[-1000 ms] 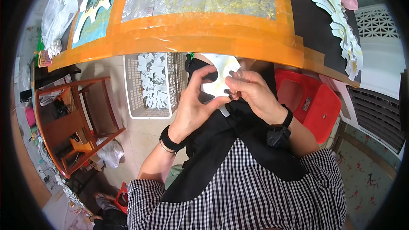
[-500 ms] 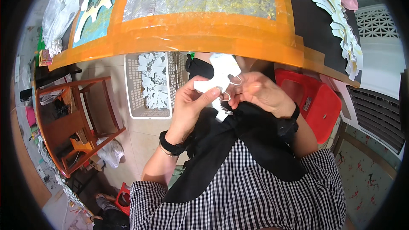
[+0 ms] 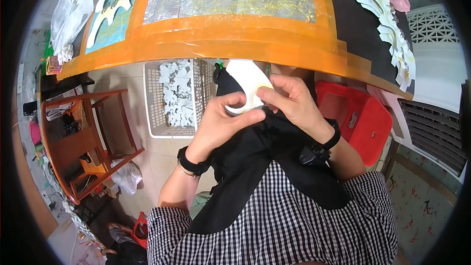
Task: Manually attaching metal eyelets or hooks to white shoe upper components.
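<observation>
A desk [image 3: 221, 39] edged in glossy orange tape spans the top, light glinting along its front. Pale tiles cover the floor [image 3: 164, 164]. A reddish-brown wooden chair [image 3: 68, 143] is at left, a red plastic seat [image 3: 371, 135] at right. Farther right are a white panel [image 3: 436, 59] with latticework and dark slats, and a pale wall [image 3: 409, 223] patterned with red blossoms.

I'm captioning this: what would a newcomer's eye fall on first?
Probably the curved white cutout, held by the left hand and right hand near the table. Next, the orange tape along its edge, and the red plastic seat at right. A white perforated basket of pale cutouts stands left of the hands.
</observation>
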A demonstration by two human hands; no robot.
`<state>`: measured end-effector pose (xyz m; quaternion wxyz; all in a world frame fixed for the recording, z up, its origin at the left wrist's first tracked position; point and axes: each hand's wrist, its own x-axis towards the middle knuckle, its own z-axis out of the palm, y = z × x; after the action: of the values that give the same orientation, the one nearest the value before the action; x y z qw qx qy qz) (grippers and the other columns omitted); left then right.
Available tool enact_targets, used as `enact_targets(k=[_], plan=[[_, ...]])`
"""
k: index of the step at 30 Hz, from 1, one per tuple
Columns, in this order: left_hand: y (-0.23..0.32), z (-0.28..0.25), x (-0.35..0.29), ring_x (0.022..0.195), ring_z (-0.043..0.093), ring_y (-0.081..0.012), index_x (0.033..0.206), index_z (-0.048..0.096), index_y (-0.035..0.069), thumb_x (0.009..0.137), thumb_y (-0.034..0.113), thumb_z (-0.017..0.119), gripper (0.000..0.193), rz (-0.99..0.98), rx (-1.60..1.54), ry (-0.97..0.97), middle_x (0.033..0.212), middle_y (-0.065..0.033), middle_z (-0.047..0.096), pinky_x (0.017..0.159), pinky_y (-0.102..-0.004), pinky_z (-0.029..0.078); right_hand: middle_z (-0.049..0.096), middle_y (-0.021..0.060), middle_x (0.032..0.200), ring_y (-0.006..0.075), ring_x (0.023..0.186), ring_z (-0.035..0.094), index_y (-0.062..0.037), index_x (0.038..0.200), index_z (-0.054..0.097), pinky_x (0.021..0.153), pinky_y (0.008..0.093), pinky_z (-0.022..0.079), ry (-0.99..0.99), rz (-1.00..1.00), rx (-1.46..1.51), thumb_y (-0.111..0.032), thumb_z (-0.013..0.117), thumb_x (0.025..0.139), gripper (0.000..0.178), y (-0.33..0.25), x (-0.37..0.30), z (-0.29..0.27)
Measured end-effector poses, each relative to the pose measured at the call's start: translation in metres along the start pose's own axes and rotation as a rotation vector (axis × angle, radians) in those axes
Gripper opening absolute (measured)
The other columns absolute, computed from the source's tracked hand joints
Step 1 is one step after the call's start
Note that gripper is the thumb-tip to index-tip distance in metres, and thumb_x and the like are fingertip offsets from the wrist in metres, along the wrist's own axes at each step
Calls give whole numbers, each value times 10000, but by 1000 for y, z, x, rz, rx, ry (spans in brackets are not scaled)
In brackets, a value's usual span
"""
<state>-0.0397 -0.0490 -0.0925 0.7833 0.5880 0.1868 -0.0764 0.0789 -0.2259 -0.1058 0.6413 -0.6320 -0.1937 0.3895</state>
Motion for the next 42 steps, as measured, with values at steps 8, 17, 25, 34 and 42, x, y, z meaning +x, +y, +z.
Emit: enact_targets(k=[8, 17, 25, 34, 42], plan=[[4, 5, 1, 813, 669, -63, 998, 758, -33, 959, 145, 744, 183, -65, 62, -11, 880, -38, 754, 740, -239, 524, 568, -15, 726, 47, 660, 546, -12, 929, 691, 561, 211, 439, -59, 91, -27, -374, 662, 1011, 372, -9, 4, -13], [8, -2, -3, 867, 692, -288, 1001, 767, 21, 866, 113, 784, 164, 578, 531, -162, 889, -129, 738, 792, -344, 524, 486, -38, 736, 12, 583, 369, 4, 1043, 631, 482, 178, 266, -333, 388, 654, -335, 617, 1053, 340, -9, -3, 5], [-3, 4, -5, 894, 680, -120, 1027, 733, -22, 974, 126, 712, 159, 210, 71, -29, 910, -54, 736, 797, -287, 542, 546, 23, 760, 94, 604, 502, -18, 998, 612, 500, 218, 391, -339, 309, 760, -644, 365, 1049, 675, -1, 0, 3], [-6, 8, -2, 854, 628, -58, 1102, 700, -30, 979, 101, 698, 180, 55, 45, -17, 936, -11, 721, 794, -235, 514, 494, -59, 696, 20, 593, 430, -55, 879, 620, 531, 189, 328, -130, 201, 308, -265, 648, 1030, 261, -9, -2, -7], [-7, 1, 11, 852, 577, -27, 1158, 713, -17, 1022, 170, 655, 238, 59, 73, -10, 955, 26, 710, 771, -202, 477, 448, -67, 660, 20, 584, 392, -77, 786, 577, 524, 198, 291, -148, 137, 195, -272, 640, 1037, 324, -13, 1, -8]])
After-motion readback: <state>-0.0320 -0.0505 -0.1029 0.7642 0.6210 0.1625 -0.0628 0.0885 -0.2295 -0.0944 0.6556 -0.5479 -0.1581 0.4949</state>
